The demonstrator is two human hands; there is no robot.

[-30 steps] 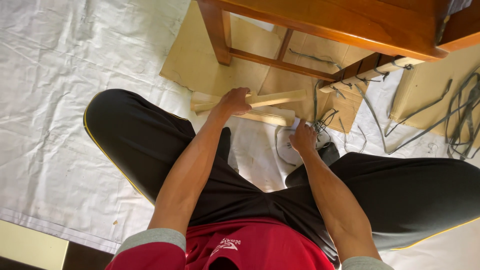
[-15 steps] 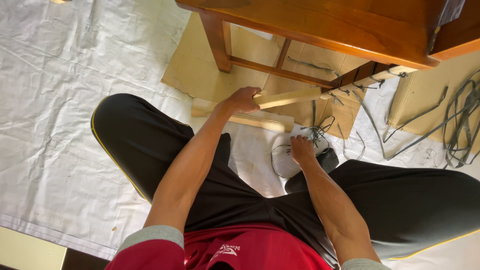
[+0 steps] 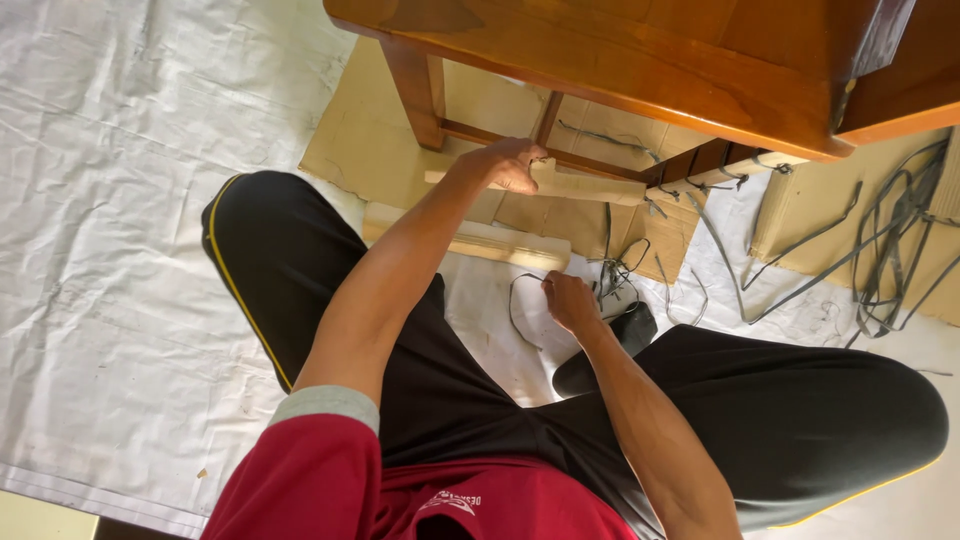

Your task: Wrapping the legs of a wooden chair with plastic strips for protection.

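the person sits on a white plastic sheet (image 3: pixel 120 250) with legs spread, in black trousers with a yellow stripe and a red top with grey cuffs. the left hand (image 3: pixel 505 165) reaches forward and is wrapped around the near end of a pale wooden slat (image 3: pixel 590 187), fingers curled over its top edge, so it is gripping the piece rather than resting on it. the slat runs to the right from that hand and its far end lies under the rail of a brown wooden chair (image 3: pixel 620 60), close to the dark stretcher where thin grey strips are tied. the right hand (image 3: pixel 570 300) is lower, just in front of the right knee, fingers drawn together in a pinch on a thin grey strap (image 3: pixel 520 305) that loops over the sheet; how much of the strap sits inside the fingers is hard to make out. a second pale wooden piece (image 3: pixel 470 240) lies flat on the sheet between the two hands, apart from both. flattened cardboard (image 3: pixel 370 145) lies under the chair legs, and a tangle of grey straps (image 3: pixel 880 260) lies on more cardboard at the far right.
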